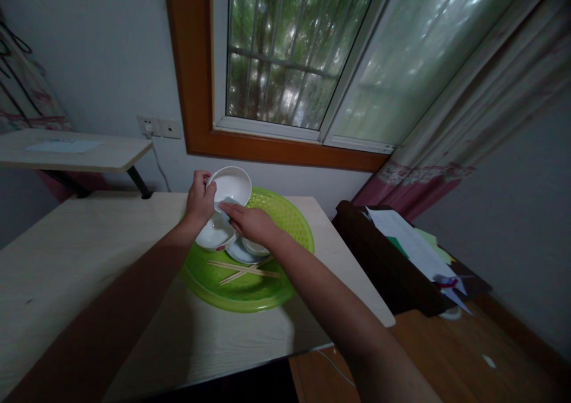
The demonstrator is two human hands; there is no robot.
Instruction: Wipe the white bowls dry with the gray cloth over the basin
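Observation:
My left hand [200, 196] grips the rim of a white bowl [234, 183], tilted with its inside toward me. In my right hand [250, 221] is a pale bluish cloth [229, 202], pressed at the bowl's lower rim. Beneath them a second white bowl [214, 234] rests in a round green plastic basket [241, 305]. To its right, a third bowl [255, 247] is partly covered by my right hand and wrist. A pale plate [241, 254] shows under the bowls. Wooden chopsticks [243, 268] lie crossed at the front of the basket.
The basket stands on a light wooden table [147, 308]. A raised shelf [75, 153] with a sheet of paper is at the left. Beyond the table rises a wall with a window [294, 52]. At the right, papers [414, 245] lie on a dark piece of furniture [379, 260].

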